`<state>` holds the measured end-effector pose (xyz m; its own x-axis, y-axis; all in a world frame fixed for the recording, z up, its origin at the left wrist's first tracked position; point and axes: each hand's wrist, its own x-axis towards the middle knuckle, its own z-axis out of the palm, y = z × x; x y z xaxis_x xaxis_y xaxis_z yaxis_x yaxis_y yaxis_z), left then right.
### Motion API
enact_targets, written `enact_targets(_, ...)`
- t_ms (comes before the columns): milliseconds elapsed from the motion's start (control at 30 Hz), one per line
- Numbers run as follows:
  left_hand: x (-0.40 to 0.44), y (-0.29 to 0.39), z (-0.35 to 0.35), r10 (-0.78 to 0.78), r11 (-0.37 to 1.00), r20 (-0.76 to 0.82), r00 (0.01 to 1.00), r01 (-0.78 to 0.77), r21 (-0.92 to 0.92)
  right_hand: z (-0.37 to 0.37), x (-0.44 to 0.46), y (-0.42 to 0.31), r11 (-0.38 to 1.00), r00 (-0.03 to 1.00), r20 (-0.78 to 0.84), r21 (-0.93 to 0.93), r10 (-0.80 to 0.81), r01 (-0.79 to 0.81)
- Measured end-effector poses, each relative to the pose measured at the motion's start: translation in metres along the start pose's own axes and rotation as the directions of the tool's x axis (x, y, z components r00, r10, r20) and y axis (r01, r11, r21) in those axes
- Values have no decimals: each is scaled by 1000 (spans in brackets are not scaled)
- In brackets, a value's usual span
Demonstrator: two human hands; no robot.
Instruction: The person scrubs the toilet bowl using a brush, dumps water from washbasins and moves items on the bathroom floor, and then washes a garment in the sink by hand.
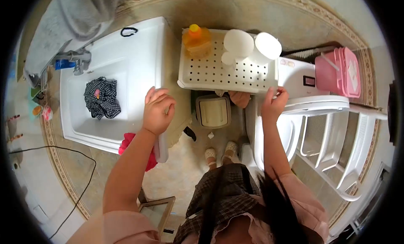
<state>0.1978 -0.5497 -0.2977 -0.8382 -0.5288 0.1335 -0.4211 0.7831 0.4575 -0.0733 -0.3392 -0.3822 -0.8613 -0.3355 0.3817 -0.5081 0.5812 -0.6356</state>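
My left hand (158,111) is above the right rim of the white sink (139,82), fingers loosely bent and apart, holding nothing I can see. In the basin lies a crumpled black-and-white checked cloth (102,97) with a pink patch. My right hand (274,104) is at the front right corner of a white perforated shelf (210,75). Its thumb and fingers are apart; whether they touch the shelf edge I cannot tell. On the shelf stand a bottle of orange liquid (197,43) with a yellow cap and several white containers (239,44).
A red cloth (127,143) hangs by the sink's front edge. Under the shelf sits a beige bin (213,112). At the right are a toilet (290,136) with its lid raised, a pink container (338,71) and a white rack (336,147). A black cable (90,179) runs at left.
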Motion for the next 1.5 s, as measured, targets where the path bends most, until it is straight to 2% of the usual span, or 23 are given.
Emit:
enact_targets(33,-2,-1,0,-1,1000,1,1000,1,-9,8,10,10,991,995,-60,-119,-74,66)
enact_targets(67,-2,-1,-1,-5,1000,-18,1000,5,-6,15,18,21,990,994,-64,-111,-91,83)
enact_targets(133,-4,0,-4,-5,1000,-17,1000,5,-8,31,31,33,972,976,147,-195,159,-129)
enact_targets(200,-4,0,-4,-30,999,-21,999,30,-10,32,41,24,981,985,165,-194,50,-18)
enact_targets(267,-3,-1,-6,-13,999,-22,1000,12,-49,33,49,22,983,945,289,-140,155,-119)
enact_targets(333,-2,0,-7,-21,999,-16,1000,21,-50,43,48,33,992,961,266,-120,71,-40)
enact_targets(400,-2,-1,-8,-21,998,-5,1000,21,-58,39,48,14,987,949,270,-25,161,-160)
enact_targets(533,-2,-4,-2,-25,997,-17,1000,24,-67,62,61,31,968,921,332,74,202,-239)
enact_targets(600,0,-4,-5,-14,999,-18,1000,13,-49,60,60,25,932,935,288,235,204,-276)
enact_targets(633,-1,-4,-3,-15,998,-8,1000,15,-57,57,59,24,891,894,341,242,292,-383)
enact_targets(667,-2,-4,-2,-13,998,-10,1000,12,-61,58,57,29,891,891,341,233,301,-390)
enact_targets(800,-4,-7,-2,-3,998,-16,1000,2,-64,66,58,38,921,919,274,188,284,-341)
enact_targets(867,-3,-7,-4,-2,998,-30,1000,0,-64,68,55,33,950,951,121,93,285,-297)
enact_targets(900,-4,-7,-4,2,998,-41,999,-5,-68,68,53,34,949,949,124,93,289,-301)
enact_targets(967,-3,-8,-5,4,998,-33,999,-5,-58,67,50,33,963,981,-17,192,195,-188)
enact_targets(1067,-2,-7,-4,8,999,-34,999,-9,-44,54,36,26,975,990,-42,186,132,-122)
enact_targets(1133,0,-6,-2,30,998,-26,999,-32,-56,38,4,7,987,990,-48,97,135,-130)
enact_targets(1200,-1,-5,-2,16,1000,-40,999,-17,-19,27,-23,0,961,960,-105,-120,-261,249)
enact_targets(1300,0,-6,-2,29,1000,-18,999,-29,-9,23,-70,14,974,976,55,-69,-212,216)
enact_targets(1367,0,-3,0,29,1000,-47,998,-29,2,33,-105,35,986,973,219,130,70,-101)
enact_targets(1400,1,-2,2,51,999,-39,998,-51,-7,40,-122,56,999,943,331,-6,40,-41)
enact_targets(1467,1,0,1,33,999,-20,999,-32,27,58,-148,90,990,929,346,-3,130,-138)
enact_targets(1500,0,0,3,35,999,-25,999,-34,22,67,-152,101,969,880,434,58,194,-242)
